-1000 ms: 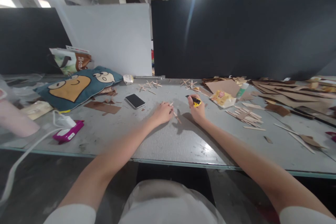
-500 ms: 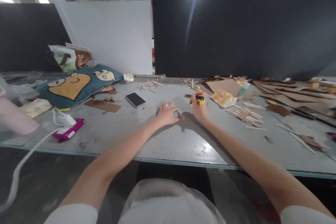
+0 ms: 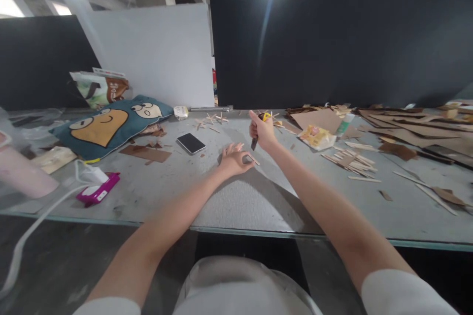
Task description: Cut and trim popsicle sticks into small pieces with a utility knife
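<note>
My left hand [image 3: 235, 161] rests on the grey table, with thumb and fingertips closed round a small tan strip [image 3: 253, 159]. Whether the strip is wood or cardboard I cannot make out. Raised above and to the right of it, my right hand [image 3: 264, 132] is wrapped round a yellow and black utility knife [image 3: 266, 116]. The knife stands upright, its dark blade end [image 3: 254, 143] pointing down, apart from the strip. Small star shapes of crossed sticks [image 3: 216, 118] lie behind my hands.
A phone [image 3: 190, 143] lies left of my hands. On the right are loose wooden sticks [image 3: 351, 162], a yellow packet [image 3: 317, 137], a glue stick [image 3: 345, 125] and cardboard pieces [image 3: 406, 125]. A cushion [image 3: 111, 125] and a magenta power strip [image 3: 99, 189] are at the left.
My right hand has lifted and moved left, turning the utility knife from lying flat to blade down. My left hand has stayed in nearly the same place with the strip.
</note>
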